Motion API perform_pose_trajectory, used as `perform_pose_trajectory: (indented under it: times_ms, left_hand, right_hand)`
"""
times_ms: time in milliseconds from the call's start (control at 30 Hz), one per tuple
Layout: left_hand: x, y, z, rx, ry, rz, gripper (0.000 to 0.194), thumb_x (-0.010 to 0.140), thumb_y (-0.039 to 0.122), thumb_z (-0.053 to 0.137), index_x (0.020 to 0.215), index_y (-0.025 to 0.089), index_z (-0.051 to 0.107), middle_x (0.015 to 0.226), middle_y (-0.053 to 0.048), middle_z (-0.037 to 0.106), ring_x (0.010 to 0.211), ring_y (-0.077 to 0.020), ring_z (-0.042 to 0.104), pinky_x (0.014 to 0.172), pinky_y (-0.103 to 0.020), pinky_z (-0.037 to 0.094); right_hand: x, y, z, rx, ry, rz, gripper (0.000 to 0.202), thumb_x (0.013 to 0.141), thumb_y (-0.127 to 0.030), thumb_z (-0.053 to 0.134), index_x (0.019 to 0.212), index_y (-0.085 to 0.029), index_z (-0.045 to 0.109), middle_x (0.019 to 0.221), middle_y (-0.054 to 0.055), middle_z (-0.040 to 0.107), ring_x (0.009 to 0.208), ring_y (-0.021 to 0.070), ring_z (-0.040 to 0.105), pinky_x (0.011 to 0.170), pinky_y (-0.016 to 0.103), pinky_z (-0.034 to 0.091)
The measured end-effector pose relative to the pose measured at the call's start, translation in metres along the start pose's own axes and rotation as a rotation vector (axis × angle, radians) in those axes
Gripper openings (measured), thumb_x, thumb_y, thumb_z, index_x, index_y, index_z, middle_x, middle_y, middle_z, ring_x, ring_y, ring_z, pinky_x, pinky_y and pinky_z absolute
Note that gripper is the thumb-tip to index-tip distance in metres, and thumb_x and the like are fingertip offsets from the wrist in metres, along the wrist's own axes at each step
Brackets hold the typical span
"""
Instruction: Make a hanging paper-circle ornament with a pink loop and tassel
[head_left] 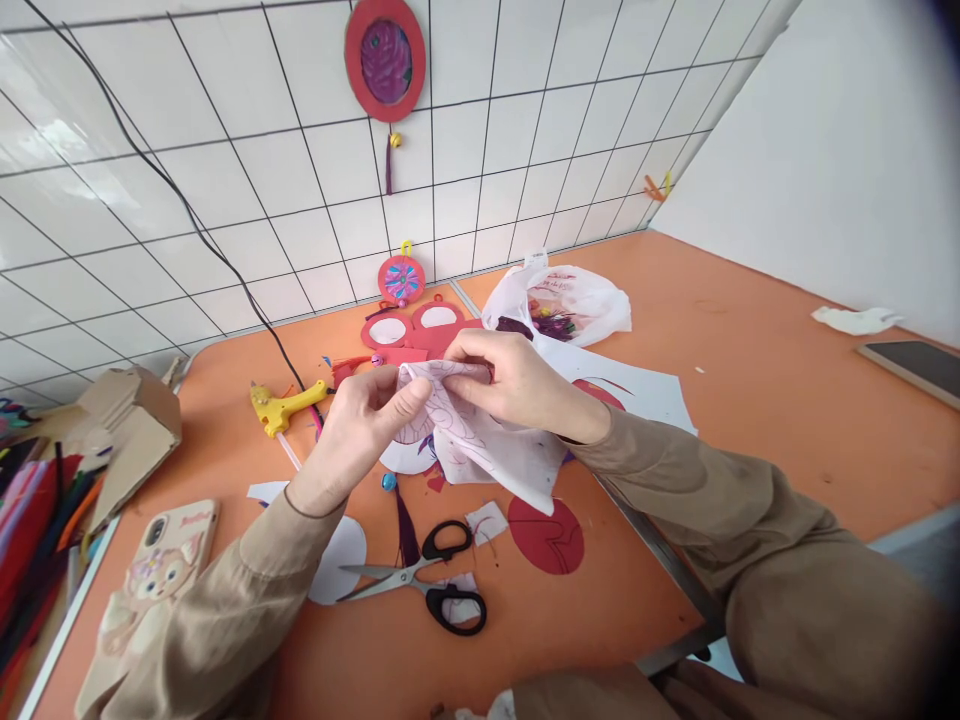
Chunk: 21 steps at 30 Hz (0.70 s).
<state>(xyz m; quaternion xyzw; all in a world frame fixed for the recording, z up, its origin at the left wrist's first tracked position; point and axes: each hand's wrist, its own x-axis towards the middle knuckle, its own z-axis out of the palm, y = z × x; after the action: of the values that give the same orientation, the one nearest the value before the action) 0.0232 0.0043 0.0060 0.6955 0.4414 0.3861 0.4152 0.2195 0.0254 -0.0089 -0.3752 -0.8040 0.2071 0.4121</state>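
Observation:
A white cloth [465,440] with thin purple-pink line drawings hangs in folds between both hands above the orange table [577,620]. My left hand [375,405] pinches its upper left edge between thumb and fingers. Close beside it, my right hand [517,380] is closed on the upper part of the cloth, its fingertips partly hidden in the folds. Below the cloth lie open scissors [409,577] with black handles, a dark purple tassel [406,530] with a blue bell, and a red paper circle [546,536].
Left are a yellow glue gun [289,405] with a black cable, a phone [169,550] and a cardboard box [131,420]. Behind the hands are red paper frames [409,326] and a white plastic bag [592,295]. A dark flat object [915,365] lies far right.

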Motion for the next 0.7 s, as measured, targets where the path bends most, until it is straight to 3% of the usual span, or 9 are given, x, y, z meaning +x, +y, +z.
perform_pose_trajectory:
  times_ms: [300,400,500,600,700]
  left_hand:
    - [-0.008,0.004,0.011,0.135,0.161,-0.075,0.03,0.084,0.037,0.059,0.062,0.017,0.058,0.051,0.002,0.054,0.048,-0.0111,0.051,0.044,-0.023,0.035]
    - [-0.008,0.004,0.011,0.11,0.156,-0.083,0.024,0.082,0.029,0.058,0.063,0.017,0.059,0.05,0.002,0.054,0.046,-0.0108,0.05,0.043,-0.023,0.036]
    - [-0.007,0.004,0.008,0.071,0.129,-0.072,0.023,0.081,0.027,0.059,0.061,0.017,0.06,0.048,0.002,0.056,0.045,-0.0111,0.051,0.043,-0.023,0.038]
    - [-0.005,0.006,0.004,0.026,0.132,-0.055,0.024,0.08,0.027,0.06,0.058,0.017,0.06,0.047,0.001,0.057,0.045,-0.0119,0.053,0.044,-0.024,0.04]
    - [-0.007,0.011,-0.001,-0.055,0.132,-0.048,0.026,0.083,0.028,0.06,0.059,0.017,0.061,0.047,0.001,0.059,0.045,-0.0126,0.055,0.045,-0.024,0.042]
  right_hand:
    - [-0.004,-0.002,0.006,-0.068,0.032,-0.102,0.009,0.082,-0.015,0.055,0.073,-0.016,0.054,0.069,-0.001,0.054,0.063,0.0094,0.047,0.058,0.024,0.036]
    - [-0.004,-0.003,0.003,-0.047,-0.009,-0.082,0.002,0.081,-0.016,0.057,0.079,-0.016,0.057,0.074,0.0,0.06,0.066,0.0106,0.052,0.06,0.025,0.041]
    - [-0.001,0.002,-0.005,0.049,-0.126,-0.005,0.023,0.081,-0.021,0.063,0.104,-0.017,0.06,0.1,0.005,0.067,0.086,0.0155,0.063,0.074,0.029,0.05]
    - [0.004,0.015,-0.011,0.146,-0.293,0.078,0.048,0.079,-0.026,0.068,0.125,-0.021,0.054,0.122,0.008,0.063,0.109,0.0205,0.062,0.089,0.035,0.052]
    - [0.007,0.024,-0.012,0.239,-0.462,0.125,0.034,0.078,-0.022,0.068,0.111,-0.022,0.063,0.113,0.004,0.068,0.103,0.0196,0.065,0.086,0.032,0.053]
